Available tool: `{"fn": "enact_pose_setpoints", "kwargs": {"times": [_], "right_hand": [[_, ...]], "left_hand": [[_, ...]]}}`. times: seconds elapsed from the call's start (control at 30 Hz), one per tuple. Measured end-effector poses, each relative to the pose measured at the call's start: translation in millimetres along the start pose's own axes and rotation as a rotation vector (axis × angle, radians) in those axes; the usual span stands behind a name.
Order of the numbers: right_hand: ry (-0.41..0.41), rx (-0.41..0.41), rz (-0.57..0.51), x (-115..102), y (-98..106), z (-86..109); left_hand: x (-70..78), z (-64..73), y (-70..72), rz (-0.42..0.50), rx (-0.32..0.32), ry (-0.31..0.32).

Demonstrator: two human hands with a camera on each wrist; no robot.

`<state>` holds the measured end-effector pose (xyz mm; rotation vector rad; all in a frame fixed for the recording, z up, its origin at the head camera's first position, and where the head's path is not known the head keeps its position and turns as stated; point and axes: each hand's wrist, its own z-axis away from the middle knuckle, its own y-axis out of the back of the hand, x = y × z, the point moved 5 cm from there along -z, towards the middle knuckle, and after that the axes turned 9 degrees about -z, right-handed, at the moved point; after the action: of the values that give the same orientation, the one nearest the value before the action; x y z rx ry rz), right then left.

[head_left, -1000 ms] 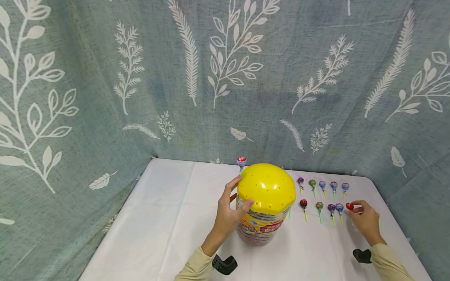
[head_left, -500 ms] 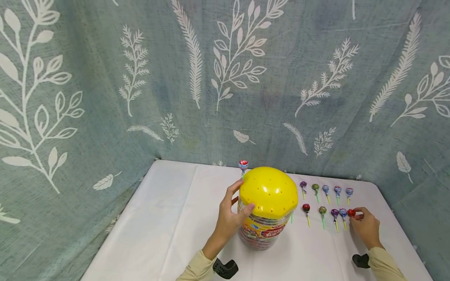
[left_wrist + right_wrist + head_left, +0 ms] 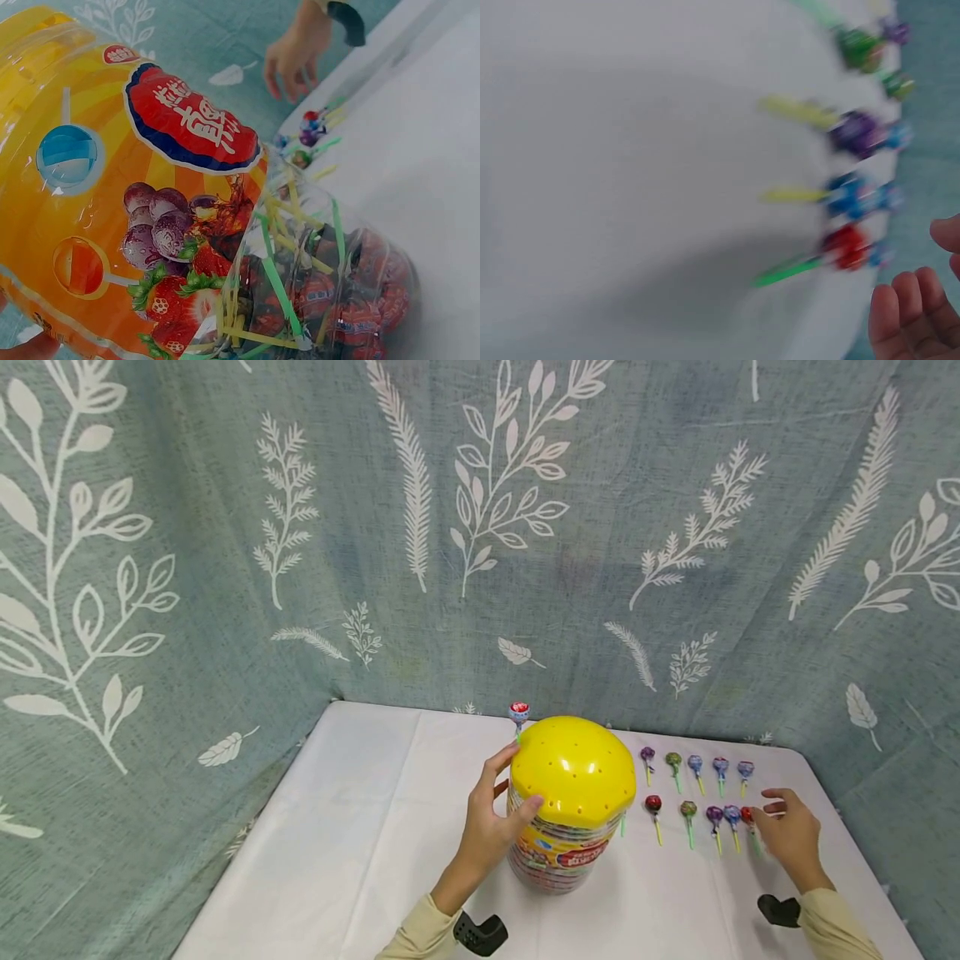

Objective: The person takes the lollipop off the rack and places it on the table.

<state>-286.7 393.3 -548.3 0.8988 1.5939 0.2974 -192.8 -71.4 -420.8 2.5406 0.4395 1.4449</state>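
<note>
My left hand (image 3: 487, 827) grips a clear candy jar (image 3: 558, 860) near its yellow lid (image 3: 573, 768), thumb on the lid's near side. In the left wrist view the jar's orange fruit label (image 3: 150, 225) shows, with wrapped lollipops (image 3: 360, 315) inside. My right hand (image 3: 791, 839) hovers with parted fingers and holds nothing, just right of a red lollipop (image 3: 747, 814). That lollipop (image 3: 847, 247), with its green stick, lies on the white cloth at the right end of the front row. A blue lollipop (image 3: 732, 816) and a purple lollipop (image 3: 714, 816) lie beside it.
Behind the front row lies a back row of several lollipops (image 3: 721, 766). Another lollipop (image 3: 519, 713) shows past the lid's far left side, its stick partly hidden. A leaf-patterned curtain (image 3: 450, 635) hangs close behind the white-covered table (image 3: 360, 777).
My right hand has let go of the red lollipop, now lying in the front row, and drawn slightly right. The left hand keeps hold of the jar; the head view shifted slightly earlier.
</note>
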Motion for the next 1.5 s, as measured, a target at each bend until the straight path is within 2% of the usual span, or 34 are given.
{"fn": "enact_pose_setpoints", "kwargs": {"times": [0.1, 0.17, 0.3, 0.4, 0.5, 0.73, 1.03, 1.33, 1.5], "right_hand": [[0.107, 0.056, -0.007, 6, -4, -14.1], [0.125, 0.055, -0.072, -9, -2, -17.9], [0.084, 0.015, -0.170, -85, 15, -5.8], [0.120, 0.000, -0.191, -138, 28, 5.8], [0.182, -0.004, -0.258, -171, 34, 12.6], [0.320, -0.048, -0.453, -233, 41, 26.5], [0.421, -0.174, -0.580, -293, 40, 47.5], [0.461, -0.285, -0.678, -341, 22, 65.5], [0.470, -0.344, -0.730, -364, 8, 75.9]], "left_hand": [[15.0, -1.3, 4.5, 0.011, 0.003, -0.012], [20.3, -1.7, 6.4, 0.015, 0.002, -0.018], [7.3, -0.6, 3.7, 0.004, -0.001, -0.012], [-5.3, 0.0, 0.6, -0.002, -0.002, -0.014], [-9.3, 0.3, -0.5, 0.002, -0.003, -0.020], [-10.9, 0.5, -1.8, 0.012, -0.013, -0.010], [-10.9, 0.1, -3.2, 0.031, -0.009, -0.028], [-11.5, 1.0, -2.8, 0.016, -0.008, -0.011], [13.1, -1.1, 5.0, 0.030, -0.015, 0.004]]}}
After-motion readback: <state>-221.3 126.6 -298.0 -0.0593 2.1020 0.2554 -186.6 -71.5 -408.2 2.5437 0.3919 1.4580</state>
